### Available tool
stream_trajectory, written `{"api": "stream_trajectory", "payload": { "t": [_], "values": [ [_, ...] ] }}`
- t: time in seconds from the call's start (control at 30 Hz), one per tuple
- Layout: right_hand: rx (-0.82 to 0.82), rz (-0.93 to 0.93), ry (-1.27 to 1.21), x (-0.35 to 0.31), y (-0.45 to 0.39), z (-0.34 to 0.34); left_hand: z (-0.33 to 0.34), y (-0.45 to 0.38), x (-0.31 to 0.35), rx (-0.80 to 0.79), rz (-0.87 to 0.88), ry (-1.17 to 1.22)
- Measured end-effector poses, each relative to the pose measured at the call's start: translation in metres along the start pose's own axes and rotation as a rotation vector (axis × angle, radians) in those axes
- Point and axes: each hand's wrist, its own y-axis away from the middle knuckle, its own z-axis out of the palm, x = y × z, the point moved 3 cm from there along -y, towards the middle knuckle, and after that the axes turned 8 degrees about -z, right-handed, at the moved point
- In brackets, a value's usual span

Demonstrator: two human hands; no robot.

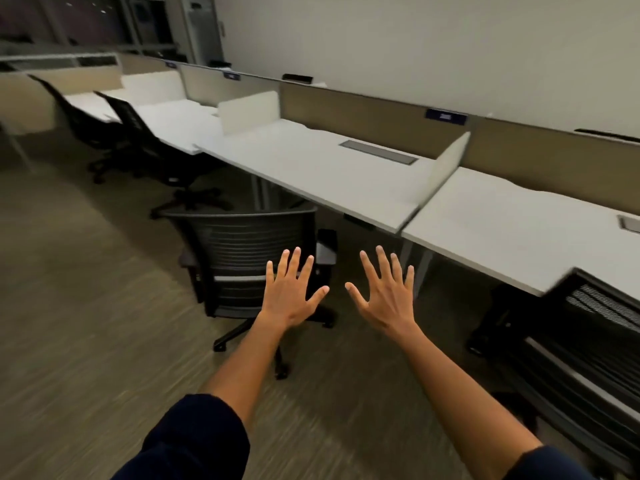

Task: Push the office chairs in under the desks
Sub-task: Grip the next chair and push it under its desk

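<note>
A black mesh-back office chair (239,251) stands on the carpet in front of a white desk (311,168), its back toward me and its seat outside the desk edge. My left hand (292,289) is open with fingers spread, in front of the chair's right side. My right hand (386,292) is open too, fingers spread, held over the floor to the right of the chair. Neither hand holds anything. A second black chair (585,341) sits at the right, its back against the neighbouring desk (519,230).
Two more black chairs (145,140) stand out from the desks further along at the left. White dividers (446,164) separate the desks, and a tan partition (363,116) runs behind them. Carpeted floor (86,306) spreads to the left.
</note>
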Motion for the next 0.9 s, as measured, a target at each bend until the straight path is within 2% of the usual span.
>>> {"api": "stream_trajectory", "payload": {
  "t": [0.2,0.4,0.63,0.9],
  "values": [
    [0.008,-0.112,0.002,-0.118,-0.046,0.017,-0.022,0.012,-0.118,0.043,-0.09,0.014],
    [0.003,-0.167,0.03,-0.183,-0.105,0.03,-0.037,-0.006,-0.205,0.081,-0.152,0.025],
    [0.019,-0.133,0.063,-0.207,-0.193,0.061,-0.048,-0.07,-0.271,0.08,-0.132,-0.02],
    [-0.043,0.086,0.034,-0.181,-0.27,0.091,-0.052,-0.173,-0.303,0.027,0.02,-0.07]
  ]
}}
